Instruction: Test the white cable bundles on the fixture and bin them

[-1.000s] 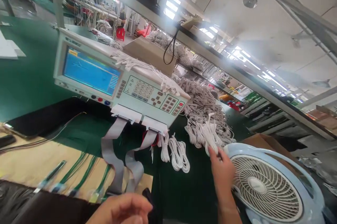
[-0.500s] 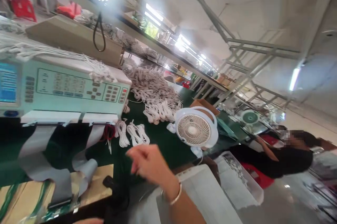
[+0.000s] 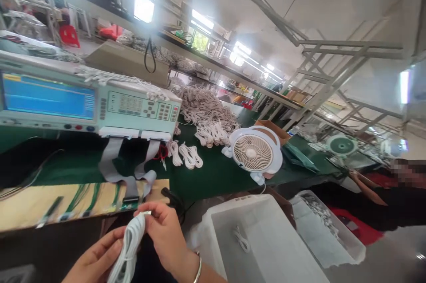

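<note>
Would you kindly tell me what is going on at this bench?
The camera wearer's left grip holds a coiled white cable bundle, while the right grip pinches its upper end. More white cable coils lie on the dark-green bench between a pale-green boxy instrument and a light-blue round fan. Another white coil rests inside the large white plastic bin.

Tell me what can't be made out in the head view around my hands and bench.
All in the head view:
Held cable: lower end cut off by the bottom edge; top partly covered by the right hand.
Screen: text too small and blurred.
Carton: lower part hidden by the fan.
</note>
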The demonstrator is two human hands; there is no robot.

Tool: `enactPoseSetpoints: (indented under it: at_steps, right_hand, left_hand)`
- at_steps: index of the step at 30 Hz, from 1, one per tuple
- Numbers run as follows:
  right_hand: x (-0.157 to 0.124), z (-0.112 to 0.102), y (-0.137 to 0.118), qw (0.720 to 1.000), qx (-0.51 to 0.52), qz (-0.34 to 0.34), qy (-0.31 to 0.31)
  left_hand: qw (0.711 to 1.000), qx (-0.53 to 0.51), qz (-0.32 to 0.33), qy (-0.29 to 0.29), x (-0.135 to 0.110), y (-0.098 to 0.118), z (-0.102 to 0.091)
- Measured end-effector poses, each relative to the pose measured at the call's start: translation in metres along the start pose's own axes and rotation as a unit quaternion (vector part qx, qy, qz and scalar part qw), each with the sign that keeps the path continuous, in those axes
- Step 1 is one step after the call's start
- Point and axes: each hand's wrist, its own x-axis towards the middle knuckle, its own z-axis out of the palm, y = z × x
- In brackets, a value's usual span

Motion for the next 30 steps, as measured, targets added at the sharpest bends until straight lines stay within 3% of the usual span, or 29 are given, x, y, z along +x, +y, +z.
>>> enactPoseSetpoints:
  at_steps: [3,7,10,14,16,19,21,24,30]
  right_hand:
    - [0.006,0.0,0.016,0.998,-0.053,-0.002,0.014]
    - [0.007,-0.01,0.025,0.984,-0.173,0.041,-0.014]
    - [0.001,-0.017,0.032,0.963,-0.262,0.052,-0.026]
    - [0.003,-0.024,0.051,0.913,-0.405,-0.046,-0.026]
    - [0.012,-0.029,0.06,0.927,-0.372,-0.041,-0.005]
    - [0.028,-0.033,0.065,0.971,-0.237,0.018,0.036]
    - [0.036,-0.033,0.063,0.986,-0.159,0.053,0.012]
    - [0.043,-0.03,0.057,0.99,-0.111,0.078,-0.03]
    - [0.045,-0.022,0.055,0.993,-0.054,0.108,-0.017]
  left_hand:
    - [0.994,0.052,0.093,-0.008,0.005,-0.006,-0.007]
    - [0.978,0.16,0.13,-0.034,0.009,-0.006,-0.013]
    - [0.978,0.162,0.126,-0.035,0.006,-0.002,-0.006]
    - [0.993,0.102,0.061,-0.009,0.012,0.003,0.003]
    - [0.992,0.106,0.071,-0.002,0.02,0.005,0.004]
    - [0.99,0.096,0.095,0.037,0.032,0.009,0.002]
    - [0.991,0.078,0.097,0.046,0.037,0.011,0.001]
    - [0.994,0.055,0.085,0.036,0.041,0.016,0.001]
    - [0.997,0.04,0.058,0.014,0.042,0.026,-0.002]
